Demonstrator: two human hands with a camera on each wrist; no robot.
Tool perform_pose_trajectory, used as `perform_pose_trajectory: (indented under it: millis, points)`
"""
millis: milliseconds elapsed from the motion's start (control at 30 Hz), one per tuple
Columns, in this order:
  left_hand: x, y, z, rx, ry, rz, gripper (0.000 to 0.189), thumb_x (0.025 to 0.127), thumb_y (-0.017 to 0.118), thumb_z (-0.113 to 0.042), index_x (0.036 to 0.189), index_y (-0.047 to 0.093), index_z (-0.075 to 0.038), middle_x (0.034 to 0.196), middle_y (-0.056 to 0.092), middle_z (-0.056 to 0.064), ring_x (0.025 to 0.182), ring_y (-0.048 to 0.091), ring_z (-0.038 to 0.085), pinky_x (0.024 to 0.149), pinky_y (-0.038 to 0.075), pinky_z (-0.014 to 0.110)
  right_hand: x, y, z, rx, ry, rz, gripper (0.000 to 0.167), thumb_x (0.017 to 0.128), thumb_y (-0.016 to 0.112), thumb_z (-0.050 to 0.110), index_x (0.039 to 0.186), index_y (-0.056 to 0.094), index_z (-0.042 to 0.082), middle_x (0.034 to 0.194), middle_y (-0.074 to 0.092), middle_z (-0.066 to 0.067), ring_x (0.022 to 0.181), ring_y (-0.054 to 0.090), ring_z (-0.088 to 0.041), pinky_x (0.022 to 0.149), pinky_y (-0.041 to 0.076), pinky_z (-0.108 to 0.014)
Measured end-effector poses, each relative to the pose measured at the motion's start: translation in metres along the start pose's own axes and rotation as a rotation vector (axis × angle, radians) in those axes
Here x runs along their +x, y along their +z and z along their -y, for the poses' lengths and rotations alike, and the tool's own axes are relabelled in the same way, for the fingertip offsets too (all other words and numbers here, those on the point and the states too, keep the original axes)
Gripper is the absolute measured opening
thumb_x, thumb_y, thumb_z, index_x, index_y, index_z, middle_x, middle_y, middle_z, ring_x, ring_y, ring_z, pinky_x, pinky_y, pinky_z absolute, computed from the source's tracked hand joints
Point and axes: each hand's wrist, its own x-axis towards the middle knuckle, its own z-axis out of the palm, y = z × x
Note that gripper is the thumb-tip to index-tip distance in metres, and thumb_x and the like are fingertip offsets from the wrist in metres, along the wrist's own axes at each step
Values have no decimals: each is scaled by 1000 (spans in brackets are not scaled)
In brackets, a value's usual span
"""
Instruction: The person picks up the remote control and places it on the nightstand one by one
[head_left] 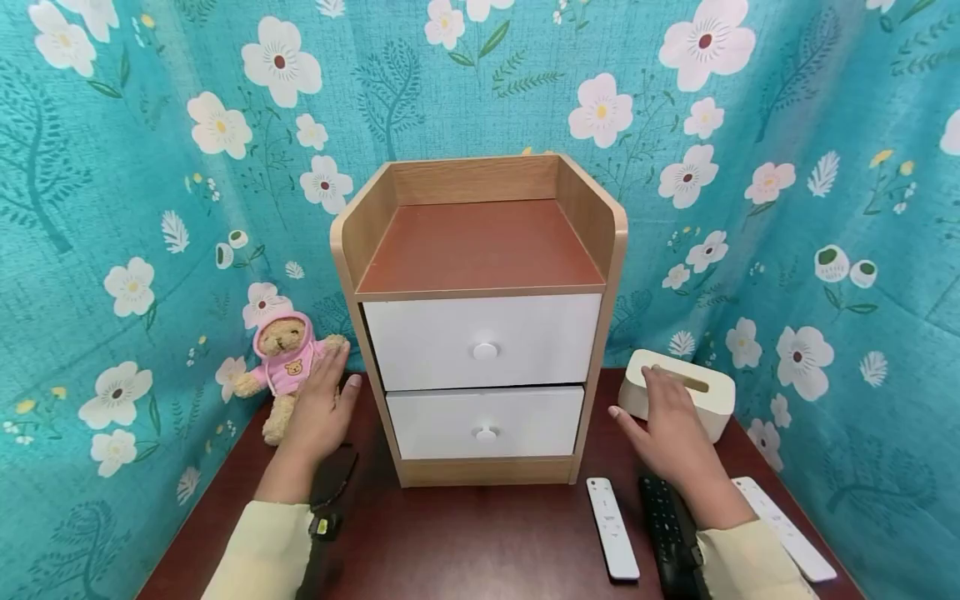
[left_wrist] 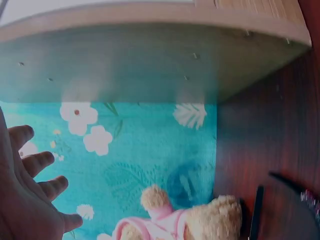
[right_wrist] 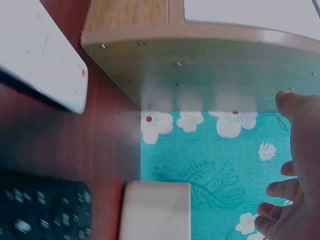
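Note:
Between my two hands stands a small wooden cabinet (head_left: 480, 471) with a white upper drawer (head_left: 427, 343) and a white lower drawer (head_left: 435, 425), each with a round knob. My left hand (head_left: 321, 408), fingers extended, is left of the cabinet and overlaps a teddy bear (head_left: 283, 367) in a pink hoodie in the head view. On the other side my right hand (head_left: 667, 425) holds nothing; its fingers stretch forward over a cream tissue box (head_left: 716, 396) in that view. Both wrist views show spread, empty fingers beside the cabinet's side panels.
A white remote (head_left: 613, 529) lies in front of the cabinet's right side. Next to it are a black remote (head_left: 660, 521) and another white remote (head_left: 787, 533), partly under my right arm. Dark glasses (head_left: 341, 483) lie by my left wrist. Floral curtain (head_left: 465, 100) encloses the dark table (head_left: 465, 542).

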Motion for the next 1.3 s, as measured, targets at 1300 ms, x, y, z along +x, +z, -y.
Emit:
perform_pose_trajectory:
  millis: [1300]
  points:
    - [-12, 23, -54, -460, -36, -74, 60, 114, 58, -34, 169, 42, -17, 166, 51, 21, 155, 44, 41, 125, 35, 66, -117, 45, 43, 69, 367, 129, 94, 98, 76, 58, 152, 49, -13, 144, 59, -41, 132, 60, -57, 105, 51, -68]
